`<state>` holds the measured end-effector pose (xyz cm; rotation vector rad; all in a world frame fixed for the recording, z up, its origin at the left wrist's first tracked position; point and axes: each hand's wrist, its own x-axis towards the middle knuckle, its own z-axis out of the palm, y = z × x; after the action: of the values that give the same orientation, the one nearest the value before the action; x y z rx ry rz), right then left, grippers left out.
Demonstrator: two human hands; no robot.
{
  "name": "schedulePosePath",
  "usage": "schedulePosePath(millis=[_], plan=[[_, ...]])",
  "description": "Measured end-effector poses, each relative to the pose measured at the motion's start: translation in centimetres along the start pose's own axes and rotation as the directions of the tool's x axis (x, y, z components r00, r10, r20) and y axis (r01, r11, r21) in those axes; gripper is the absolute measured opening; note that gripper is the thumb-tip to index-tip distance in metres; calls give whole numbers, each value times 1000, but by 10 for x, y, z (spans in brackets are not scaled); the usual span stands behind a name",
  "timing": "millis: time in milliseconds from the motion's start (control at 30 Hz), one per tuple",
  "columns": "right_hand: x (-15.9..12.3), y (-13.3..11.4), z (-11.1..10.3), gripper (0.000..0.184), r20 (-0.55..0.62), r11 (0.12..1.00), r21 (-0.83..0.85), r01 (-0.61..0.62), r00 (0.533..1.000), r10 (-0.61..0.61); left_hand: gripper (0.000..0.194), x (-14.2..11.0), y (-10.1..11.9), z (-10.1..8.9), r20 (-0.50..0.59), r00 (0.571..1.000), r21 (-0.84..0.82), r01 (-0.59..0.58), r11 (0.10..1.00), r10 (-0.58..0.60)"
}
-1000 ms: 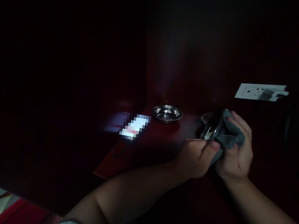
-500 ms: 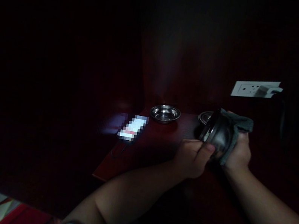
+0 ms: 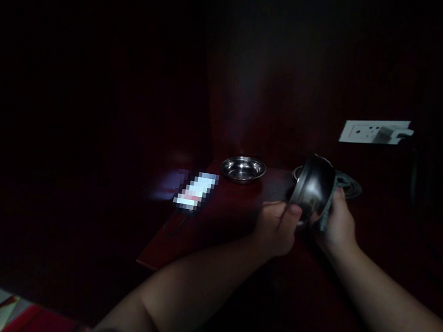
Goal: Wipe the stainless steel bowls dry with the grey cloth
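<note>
Tilted on its side, a shiny steel bowl (image 3: 315,184) is held above the dark red table. My left hand (image 3: 279,227) grips its rim, thumb on the outer wall and the other fingers curled around the edge. My right hand (image 3: 339,222) is closed on a grey-green cloth (image 3: 327,209), pressed against the outside of the bowl's base. Part of the cloth is hidden behind the hand and the bowl. Behind the bowl lies a round steel plate (image 3: 354,189), partly covered by it.
A shallow steel dish (image 3: 243,169) stands at the back of the table (image 3: 229,218). Left of it lies a lit phone (image 3: 195,191) with a cord. On the back wall is a white socket panel (image 3: 365,132) with a plug in it.
The bowl has turned and shifted slightly left with both hands. My right hand and the cloth have come down and left along the bowl's outside, so more of the plate behind shows.
</note>
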<state>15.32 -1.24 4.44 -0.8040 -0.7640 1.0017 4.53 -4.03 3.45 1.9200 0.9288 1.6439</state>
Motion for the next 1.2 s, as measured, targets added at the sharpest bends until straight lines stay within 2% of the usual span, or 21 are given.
schedulePosePath(millis=[100, 267, 767, 967, 1200], plan=[[3, 4, -1, 33, 10, 997, 74, -32, 999, 32, 61, 1, 0, 0, -4, 1000, -12, 7, 1000, -7], [5, 8, -2, 30, 29, 996, 67, -55, 998, 53, 61, 3, -1, 0, 5, 1000, -1, 11, 1000, -11], [0, 5, 2, 29, 73, 984, 88, -154, 986, 148, 40, 8, 3, -1, 126, 989, -41, -70, 997, 74], [-12, -2, 12, 25, -28, 958, 120, -261, 964, 266, 41, 13, 7, -2, 184, 978, 8, -97, 995, 94], [-13, 0, 10, 27, 18, 968, 92, -232, 973, 231, 45, 14, 7, -1, 225, 965, 53, -149, 987, 133]])
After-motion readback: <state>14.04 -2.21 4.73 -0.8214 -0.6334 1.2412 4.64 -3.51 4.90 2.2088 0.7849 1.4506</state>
